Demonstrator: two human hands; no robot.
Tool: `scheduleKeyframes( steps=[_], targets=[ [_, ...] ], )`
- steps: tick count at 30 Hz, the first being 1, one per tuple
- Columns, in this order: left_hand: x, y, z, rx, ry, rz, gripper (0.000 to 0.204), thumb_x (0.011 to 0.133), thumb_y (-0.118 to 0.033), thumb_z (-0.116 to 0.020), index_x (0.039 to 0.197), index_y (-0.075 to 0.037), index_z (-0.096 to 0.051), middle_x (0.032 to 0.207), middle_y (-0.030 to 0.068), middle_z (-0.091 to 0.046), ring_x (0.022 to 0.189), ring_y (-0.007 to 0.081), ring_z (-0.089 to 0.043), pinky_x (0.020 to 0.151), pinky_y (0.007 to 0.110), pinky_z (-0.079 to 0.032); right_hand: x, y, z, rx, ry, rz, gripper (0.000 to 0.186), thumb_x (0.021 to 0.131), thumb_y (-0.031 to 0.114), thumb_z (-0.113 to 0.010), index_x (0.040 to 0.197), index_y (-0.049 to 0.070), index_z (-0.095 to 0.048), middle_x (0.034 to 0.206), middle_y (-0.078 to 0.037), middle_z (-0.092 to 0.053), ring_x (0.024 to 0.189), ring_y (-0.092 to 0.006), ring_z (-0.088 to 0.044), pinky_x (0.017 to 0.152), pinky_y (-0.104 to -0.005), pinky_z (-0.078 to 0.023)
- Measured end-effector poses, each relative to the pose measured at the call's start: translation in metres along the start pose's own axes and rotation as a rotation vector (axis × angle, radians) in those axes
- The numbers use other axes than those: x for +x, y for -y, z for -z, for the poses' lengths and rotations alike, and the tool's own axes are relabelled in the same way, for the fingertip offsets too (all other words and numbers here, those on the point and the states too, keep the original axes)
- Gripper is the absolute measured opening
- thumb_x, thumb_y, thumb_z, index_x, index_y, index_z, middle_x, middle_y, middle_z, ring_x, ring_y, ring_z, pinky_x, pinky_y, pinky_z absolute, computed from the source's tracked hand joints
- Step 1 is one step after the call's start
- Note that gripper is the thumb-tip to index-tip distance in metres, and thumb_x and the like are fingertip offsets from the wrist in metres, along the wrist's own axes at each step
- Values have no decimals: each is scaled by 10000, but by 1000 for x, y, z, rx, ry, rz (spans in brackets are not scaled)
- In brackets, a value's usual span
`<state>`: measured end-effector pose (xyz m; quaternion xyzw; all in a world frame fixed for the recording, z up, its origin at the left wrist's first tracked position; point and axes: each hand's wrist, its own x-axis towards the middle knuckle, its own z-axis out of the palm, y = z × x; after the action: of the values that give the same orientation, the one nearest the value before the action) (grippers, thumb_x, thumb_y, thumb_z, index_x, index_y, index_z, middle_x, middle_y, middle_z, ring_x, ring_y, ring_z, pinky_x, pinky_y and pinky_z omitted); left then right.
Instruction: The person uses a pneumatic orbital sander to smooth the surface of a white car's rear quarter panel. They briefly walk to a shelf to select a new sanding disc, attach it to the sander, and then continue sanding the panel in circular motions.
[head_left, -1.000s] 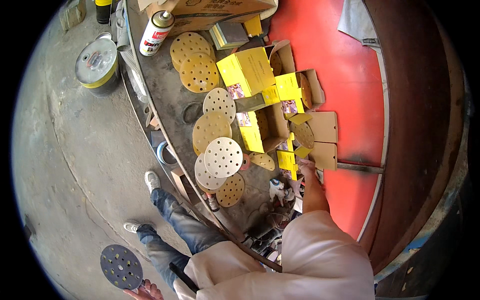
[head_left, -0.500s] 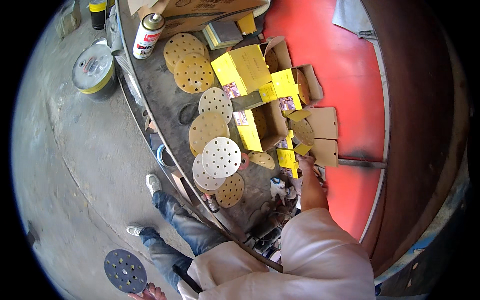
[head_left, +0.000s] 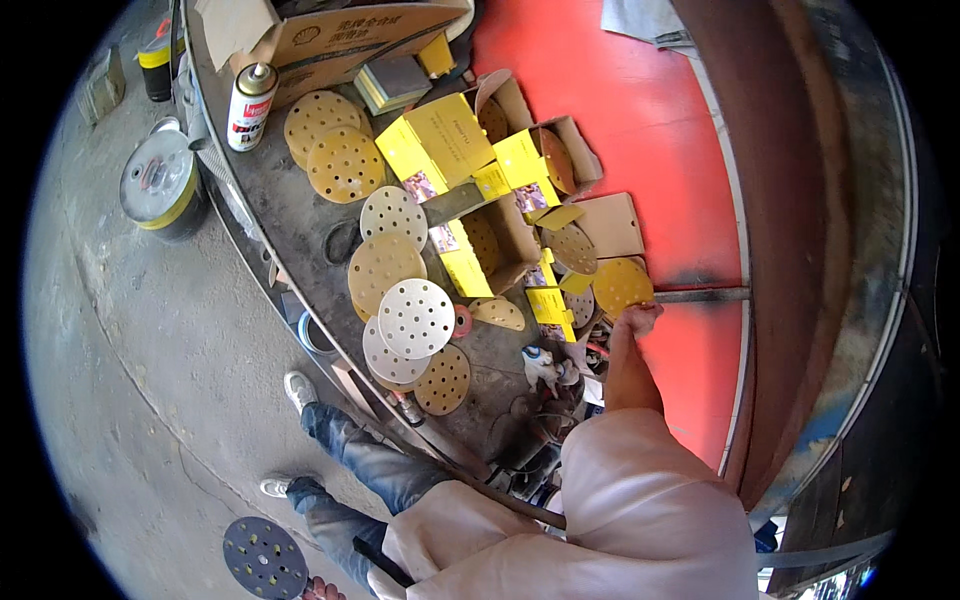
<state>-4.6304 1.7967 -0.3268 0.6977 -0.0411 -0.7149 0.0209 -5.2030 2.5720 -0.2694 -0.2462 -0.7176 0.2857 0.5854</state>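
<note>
- Peeking in at the bottom edge, my left hand [head_left: 318, 590] is mostly cut off, fingers pinching a dark perforated disc [head_left: 265, 558].
- My right hand [head_left: 640, 318] pinches a yellow sanding disc [head_left: 620, 285].
- Just left of that grip, a cluttered grey workbench [head_left: 300, 200]; beyond it, a red panel [head_left: 640, 130].

Open yellow boxes [head_left: 452, 140] mid-bench, brown carton [head_left: 370, 40] behind, labelled spray can [head_left: 250, 105]

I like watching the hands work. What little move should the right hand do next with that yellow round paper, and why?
Probably lift the yellow sanding disc clear of the open boxes: the right hand grips its edge, while the left hand holds a dark disc low.
</note>
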Motion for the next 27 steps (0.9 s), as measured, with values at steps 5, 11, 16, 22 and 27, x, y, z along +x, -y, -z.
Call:
scheduleKeyframes(
  steps=[5,11,16,22,27],
  targets=[
    [16,2,38,-141,327,46,1064,738,-968,-382,1106,-4,-642,703,88,-629,444,182,-481,332,282,-360,-45,57,-29,1113,520,-783,150,917,206,-593,960,63,-588,790,-9,-574,714,-159,-574,633,-310,-485],
    [-12,-1,28,-110,87,-80,1051,731,-970,-400,1132,-26,-629,710,61,-586,467,176,-445,335,278,-337,-265,321,-34,1455,1490,-1839,335,1040,324,-484,1156,18,-554,720,1,-429,565,-125,-432,495,-275,-400],
    [-37,-15,69,-226,315,-42,1027,747,-970,-376,1155,-51,-583,676,18,-477,426,143,-344,329,273,-257,-371,464,15,1625,1808,-2075,431,1013,364,-498,1199,-20,-556,714,7,-402,550,-121,-426,480,-278,-402],
    [-117,-23,84,48,90,-510,927,806,-922,-384,1178,-96,-583,809,15,-554,659,142,-514,516,215,-427,-424,567,101,1576,2041,-2171,505,1009,367,-509,1241,-80,-538,730,-25,-406,587,-148,-455,499,-287,-415],
    [-13,-29,237,-383,955,-205,488,1015,-472,-559,1282,-64,-568,1118,68,-598,867,180,-610,707,316,-537,-465,641,184,1515,2285,-2048,471,1018,340,-502,1218,-81,-572,723,-46,-476,605,-157,-506,509,-284,-453]
  ],
)
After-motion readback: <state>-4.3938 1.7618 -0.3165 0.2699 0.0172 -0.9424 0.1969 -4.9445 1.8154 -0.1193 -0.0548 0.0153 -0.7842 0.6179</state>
